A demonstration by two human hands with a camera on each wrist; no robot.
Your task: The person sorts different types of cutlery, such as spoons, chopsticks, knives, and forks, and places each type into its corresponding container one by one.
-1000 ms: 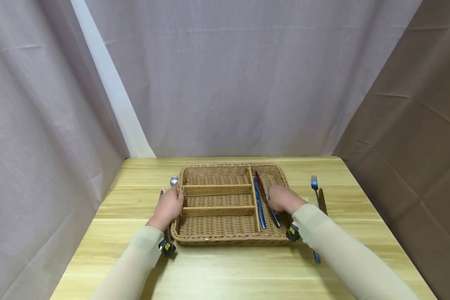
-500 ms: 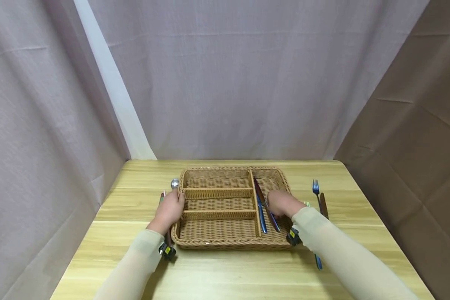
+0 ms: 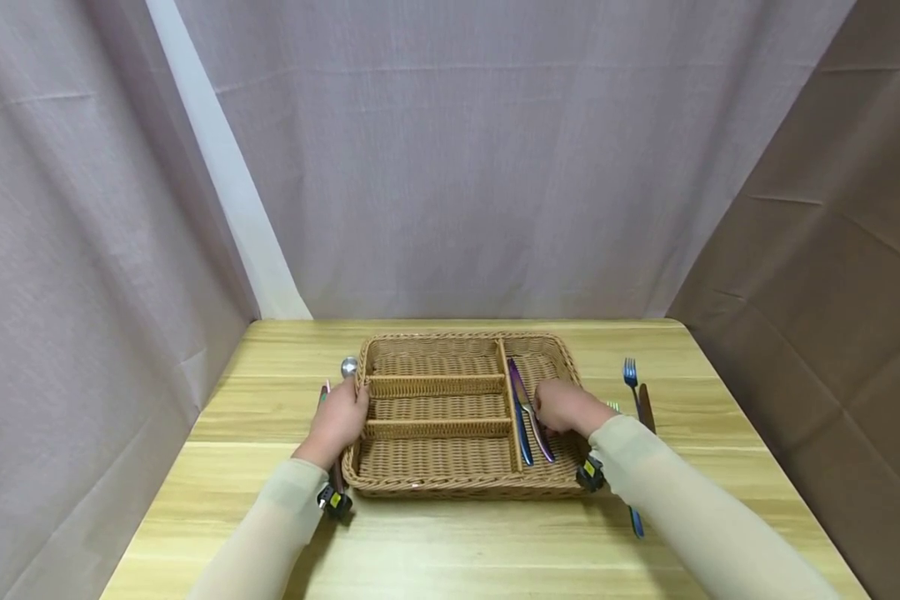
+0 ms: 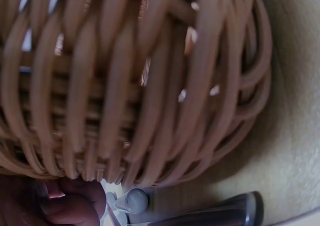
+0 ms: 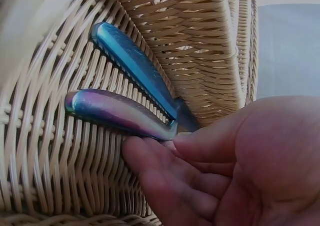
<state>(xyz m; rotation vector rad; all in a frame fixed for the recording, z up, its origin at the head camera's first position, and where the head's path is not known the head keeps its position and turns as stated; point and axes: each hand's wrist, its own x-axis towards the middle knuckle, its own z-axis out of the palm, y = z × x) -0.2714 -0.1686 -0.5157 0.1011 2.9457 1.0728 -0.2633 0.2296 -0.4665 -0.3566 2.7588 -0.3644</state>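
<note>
A wicker cutlery tray (image 3: 435,487) with divided compartments lies on the table. My left hand (image 3: 339,421) grips its left rim, the thumb reaching over the edge. In the left wrist view the woven wall (image 4: 130,85) fills most of the frame, with fingertips (image 4: 75,203) low at the left. My right hand (image 3: 566,406) is inside the right compartment, pinching a purple-sheened table knife (image 5: 115,110) near its handle's neck. Beside that, along the divider, lies a blue table knife (image 5: 132,60). Both handles point toward the near side.
Right of the tray lie a blue fork (image 3: 630,373) and a dark-bladed knife (image 3: 646,407), with another fork (image 3: 613,407) partly behind my right wrist. A round spoon head (image 3: 348,367) shows by the tray's left side, and a dark handle (image 4: 215,211) lies below my left hand.
The pinched knife has turned so its blade and handle now show purple, and its handle end has shifted slightly left toward the blue knife. My left hand stays on the rim.
</note>
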